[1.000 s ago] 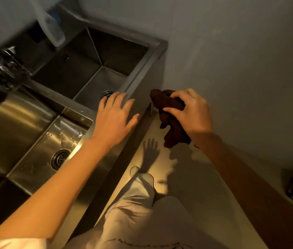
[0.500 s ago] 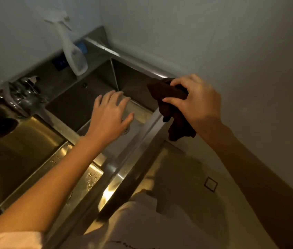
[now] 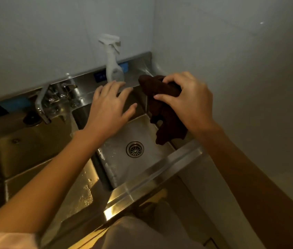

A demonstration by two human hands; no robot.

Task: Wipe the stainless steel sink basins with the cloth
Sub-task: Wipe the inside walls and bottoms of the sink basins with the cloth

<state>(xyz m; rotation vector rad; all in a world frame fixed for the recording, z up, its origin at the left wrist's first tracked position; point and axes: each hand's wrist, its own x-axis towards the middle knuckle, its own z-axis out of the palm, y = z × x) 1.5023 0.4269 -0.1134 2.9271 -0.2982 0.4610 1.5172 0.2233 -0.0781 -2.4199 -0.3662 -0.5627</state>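
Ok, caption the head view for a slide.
Right hand holds a dark cloth over the right basin; open left hand hovers beside it.

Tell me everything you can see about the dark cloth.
The cloth is dark brown, soft and looks like thick towelling. It is bunched, not folded. The right hand pinches its upper part between thumb and fingers, and the loose end hangs crumpled over the right side of the right sink basin. It looks clear of the basin floor. The open left hand is apart from it.
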